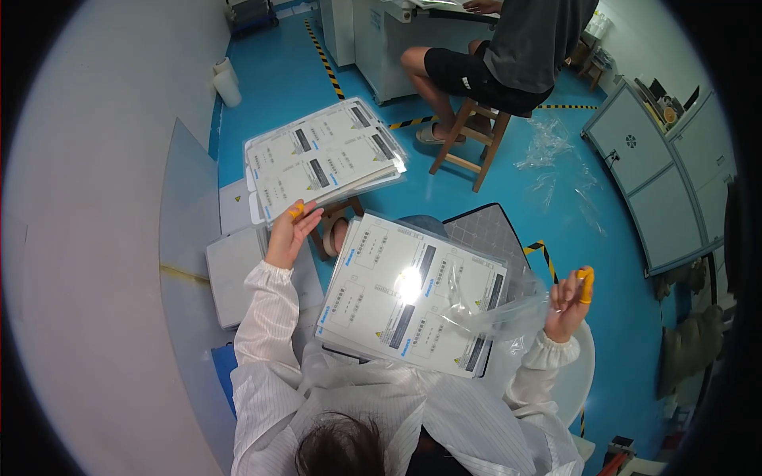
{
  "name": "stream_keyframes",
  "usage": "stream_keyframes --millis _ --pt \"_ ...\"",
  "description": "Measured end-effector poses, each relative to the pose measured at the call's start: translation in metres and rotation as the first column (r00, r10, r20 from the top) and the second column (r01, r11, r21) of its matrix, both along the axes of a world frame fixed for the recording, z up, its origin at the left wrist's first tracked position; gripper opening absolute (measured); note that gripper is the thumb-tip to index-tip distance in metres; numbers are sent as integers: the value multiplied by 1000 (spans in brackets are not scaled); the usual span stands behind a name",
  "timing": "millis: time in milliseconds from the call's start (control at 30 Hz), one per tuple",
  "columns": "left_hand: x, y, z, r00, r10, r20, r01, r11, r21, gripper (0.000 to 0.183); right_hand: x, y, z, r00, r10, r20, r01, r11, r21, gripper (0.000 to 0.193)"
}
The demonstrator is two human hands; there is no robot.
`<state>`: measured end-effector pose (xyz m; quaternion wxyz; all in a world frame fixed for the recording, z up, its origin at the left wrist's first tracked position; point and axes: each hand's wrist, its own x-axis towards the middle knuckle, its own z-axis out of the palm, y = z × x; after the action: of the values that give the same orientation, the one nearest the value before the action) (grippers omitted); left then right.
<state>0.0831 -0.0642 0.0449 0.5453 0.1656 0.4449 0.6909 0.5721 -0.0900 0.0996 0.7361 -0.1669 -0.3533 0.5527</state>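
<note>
Lying btwn L hand (pixel 292 232) (spread nr far pile (pixel 324 159)) & R hand (pixel 566 308) (gripping film (pixel 512 316)): printed sheets (pixel 401 309).

Moderate indoor light leaves a hard white glare (a small blown-out patch) on the near sheets (pixel 413 295), while fisheye distortion bends the left wall (pixel 95 198) toward black corners.

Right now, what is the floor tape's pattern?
Black and yellow diagonal stripes; the floor tape shows best in the head view.
</note>
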Motion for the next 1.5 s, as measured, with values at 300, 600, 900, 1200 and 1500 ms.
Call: stream_keyframes --millis 300,600,900,1200,1500 --pt "24 -146 -61 737 -398 -547 255 912 -321 30 -205 -39 -88 512 725 460 -660 675 -331 25" --pt "57 -174 -40 508 -427 -748 119 895 -430 28 -267 -19 -155 486 428 762 -434 875 -215 24" --pt "65 -146 -49 649 -268 -712 96 957 -272 27 -274 -45 -116 -67 73 995 -547 831 -98 44" --pt "64 -146 -67 729 -251 -636 106 960 -257 24 -274 -42 -104 33 118 992 -452 887 -91 33" --pt "72 -147 -50 651 -270 -710 111 958 -263 24 -259 -24 -122 254 142 957 -155 982 -105 26"
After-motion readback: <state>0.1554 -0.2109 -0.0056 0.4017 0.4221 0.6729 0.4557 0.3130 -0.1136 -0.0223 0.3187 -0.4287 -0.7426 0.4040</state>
